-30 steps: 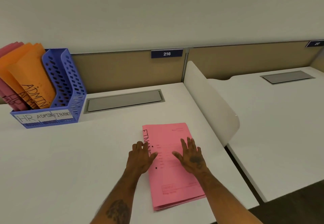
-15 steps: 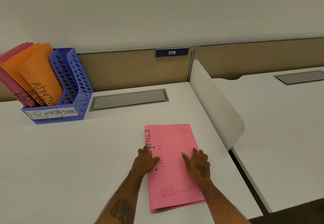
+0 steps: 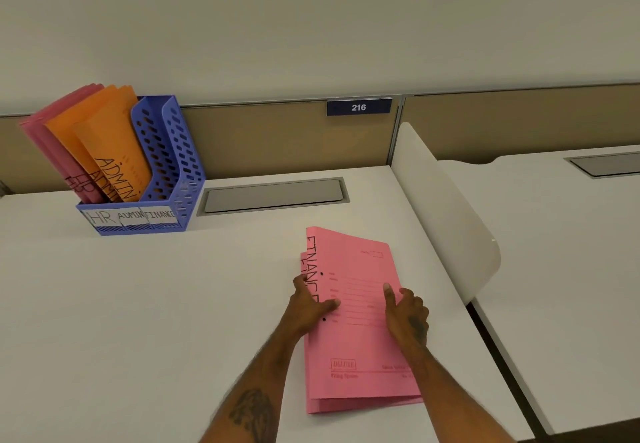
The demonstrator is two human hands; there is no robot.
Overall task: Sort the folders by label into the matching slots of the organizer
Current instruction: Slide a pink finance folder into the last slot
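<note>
A top pink folder (image 3: 356, 262), lettered FINANCE down its left edge, is held near the front right of the white desk (image 3: 138, 304). It is clamped by the left grip (image 3: 308, 307) at its left edge, with the thumb laid on the cover and the fingers tucked beneath. It is also clamped by the right grip (image 3: 407, 314) at its right edge, where the thumb is pressed on the cover and the fingers are curled round the side. The left edge is raised slightly off a lower pink folder (image 3: 346, 407), which lies flat on the desk directly beneath. Only a sliver of the lower folder's lettering can be seen at the left, and it cannot be read in full.

A blue perforated organizer (image 3: 173, 151) is set at the back left of the desk, well apart from both grips. On its front a white label strip (image 3: 131, 215) is marked HR, ADMIN and FINANCE. Pink HR folders (image 3: 52, 130) are stood leaning in the leftmost slot, with orange ADMIN folders (image 3: 104, 137) just beside them in the middle slot.

A grey cable flap (image 3: 273, 196) is let into the desk behind the held folder. A white divider (image 3: 443, 207) is fixed along the right edge, and a plate numbered 216 (image 3: 358, 107) is mounted on the tan partition.
</note>
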